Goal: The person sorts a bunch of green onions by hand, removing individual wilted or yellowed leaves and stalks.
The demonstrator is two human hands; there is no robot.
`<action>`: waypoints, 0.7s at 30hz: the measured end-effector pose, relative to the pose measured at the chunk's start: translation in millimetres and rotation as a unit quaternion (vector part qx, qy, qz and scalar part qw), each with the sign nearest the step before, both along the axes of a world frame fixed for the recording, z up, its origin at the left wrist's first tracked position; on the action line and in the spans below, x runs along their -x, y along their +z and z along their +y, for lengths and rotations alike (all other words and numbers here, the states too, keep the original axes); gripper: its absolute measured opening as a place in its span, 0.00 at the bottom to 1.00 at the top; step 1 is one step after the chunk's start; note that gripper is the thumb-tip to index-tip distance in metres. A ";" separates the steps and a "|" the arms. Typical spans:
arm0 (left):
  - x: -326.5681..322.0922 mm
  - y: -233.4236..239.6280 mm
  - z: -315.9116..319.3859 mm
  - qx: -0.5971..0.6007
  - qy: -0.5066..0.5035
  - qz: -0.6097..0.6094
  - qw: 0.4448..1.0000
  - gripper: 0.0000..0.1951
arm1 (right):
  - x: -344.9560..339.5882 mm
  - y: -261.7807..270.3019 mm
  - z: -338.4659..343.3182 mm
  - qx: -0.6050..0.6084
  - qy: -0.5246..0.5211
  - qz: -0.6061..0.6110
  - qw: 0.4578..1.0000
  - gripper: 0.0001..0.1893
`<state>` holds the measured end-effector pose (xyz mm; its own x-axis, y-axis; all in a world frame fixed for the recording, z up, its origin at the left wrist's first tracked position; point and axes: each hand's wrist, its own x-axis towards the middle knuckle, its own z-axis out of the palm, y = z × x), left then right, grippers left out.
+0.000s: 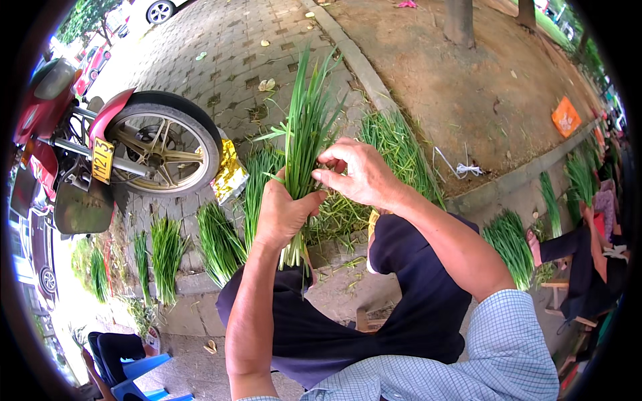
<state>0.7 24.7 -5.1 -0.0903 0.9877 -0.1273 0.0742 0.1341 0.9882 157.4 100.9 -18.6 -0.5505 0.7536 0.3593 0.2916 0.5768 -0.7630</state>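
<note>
A bunch of long green leafy stalks (304, 125), like garlic chives, stands nearly upright with its pale cut ends down. My left hand (283, 208) is closed around its lower part, thumb across the front. At the right side of the bunch is my right hand (353, 173), its thumb and index finger curled close to the leaves; whether they pinch a leaf cannot be told. Behind my hands, loose green stalks (396, 150) lie heaped on the paving, with trimmed yellowish leaves (341, 215) below. More bundles (218, 240) rest to the left of my knees.
A red motorcycle's front wheel (163, 145) stands at the left, beside a gold foil wrapper (229, 173). A stone kerb (351, 55) borders bare soil holding white string (466, 169). Further bundles (509, 248) lie at right, near a seated person (577, 245). A blue plastic stool (143, 376) is at lower left.
</note>
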 end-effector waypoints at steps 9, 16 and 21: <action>5.4 -1.8 -1.2 0.014 -0.005 0.003 1.000 0.16 | -11.9 1.0 11.3 0.030 -0.028 0.038 0.998 0.07; 6.5 1.7 -1.2 0.027 0.000 0.000 1.000 0.14 | -34.1 8.7 25.7 0.084 -0.112 0.018 0.990 0.07; 7.3 4.8 -3.0 0.036 0.008 -0.029 0.999 0.14 | -48.1 17.9 36.1 0.145 -0.176 0.041 0.973 0.08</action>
<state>-6.6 21.7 -0.4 -0.0967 0.9744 -0.2032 0.0137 0.2054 0.9786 205.5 137.0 -0.8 -0.2191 0.9662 0.1357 0.3639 0.2100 -0.9075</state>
